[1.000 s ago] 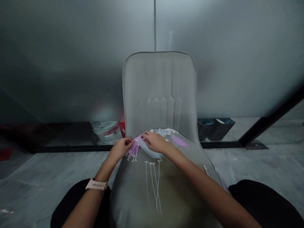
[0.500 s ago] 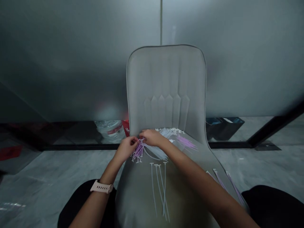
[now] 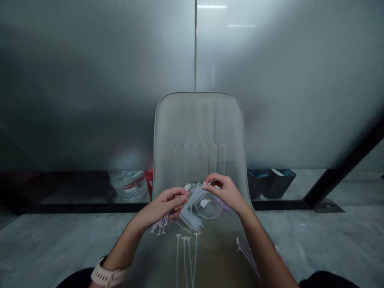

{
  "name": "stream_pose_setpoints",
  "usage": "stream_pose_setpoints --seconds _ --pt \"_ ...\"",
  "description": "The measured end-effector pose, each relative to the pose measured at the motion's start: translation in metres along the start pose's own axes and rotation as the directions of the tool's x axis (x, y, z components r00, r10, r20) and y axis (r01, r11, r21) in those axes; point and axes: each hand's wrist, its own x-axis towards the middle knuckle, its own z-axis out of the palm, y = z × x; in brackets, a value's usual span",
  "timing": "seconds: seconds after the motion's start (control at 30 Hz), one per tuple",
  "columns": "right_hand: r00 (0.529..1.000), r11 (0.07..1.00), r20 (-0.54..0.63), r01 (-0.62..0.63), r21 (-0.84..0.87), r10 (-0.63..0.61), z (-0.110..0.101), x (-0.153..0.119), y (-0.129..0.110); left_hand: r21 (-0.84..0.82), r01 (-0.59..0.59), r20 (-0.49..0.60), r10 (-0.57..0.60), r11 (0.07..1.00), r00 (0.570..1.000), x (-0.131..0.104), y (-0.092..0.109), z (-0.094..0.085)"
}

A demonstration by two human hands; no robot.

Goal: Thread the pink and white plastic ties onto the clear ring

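Note:
My left hand [image 3: 169, 202] is closed beside the left edge of a pile of white strips [image 3: 192, 218]; what its fingertips hold is too small to make out. At the pile's upper right, my right hand [image 3: 225, 193] pinches the small end of a white strip [image 3: 204, 184] between thumb and forefinger. Purple strips [image 3: 160, 225] with white T-shaped ends stick out below my left hand. Under my right hand, a clear round item [image 3: 210, 210] with a white label lies by more purple strips. Several separate white strips [image 3: 186, 260] lie nearer me, roughly side by side.
Everything rests on a grey padded chair [image 3: 199, 128]. More purple strips [image 3: 249, 256] lie on the seat's right side. Behind stands a frosted glass wall [image 3: 105, 80]; beneath it show a clear wrapped container [image 3: 129, 186], a red item [image 3: 149, 182] and dark bins [image 3: 270, 184].
My hands have moved apart: the right one left the purple bunch and went right over the white pile. The camera has tilted up, so the chair sits lower in view.

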Motion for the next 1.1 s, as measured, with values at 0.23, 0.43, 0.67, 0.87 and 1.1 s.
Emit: stream_pose_setpoints --seconds 0.23,0.43,0.67,0.87,1.1 --pt "0.962 0.868 -0.261 0.056 0.494 0.087 -0.058 -0.001 -0.005 -0.098 -0.254 -0.085 0.246 0.962 0.966 0.066 0.046 0.039" --pt "0.943 0.679 -0.189 -0.05 0.732 0.274 -0.05 0.006 0.012 -0.141 -0.159 -0.156 0.136 0.977 0.978 0.085 0.01 0.034" --pt "0.964 0.535 0.053 -0.191 0.823 0.261 -0.022 0.008 0.014 -0.256 -0.055 -0.127 0.022 0.965 0.992 0.09 0.003 0.044" --pt "0.939 0.506 0.118 -0.277 0.817 0.323 -0.013 0.006 0.008 -0.35 -0.099 -0.136 0.054 0.931 0.989 0.092 0.001 0.056" --pt "0.933 0.632 0.116 -0.319 0.706 0.341 -0.015 0.003 0.004 -0.35 -0.107 -0.132 0.065 0.931 0.989 0.091 -0.002 0.057"
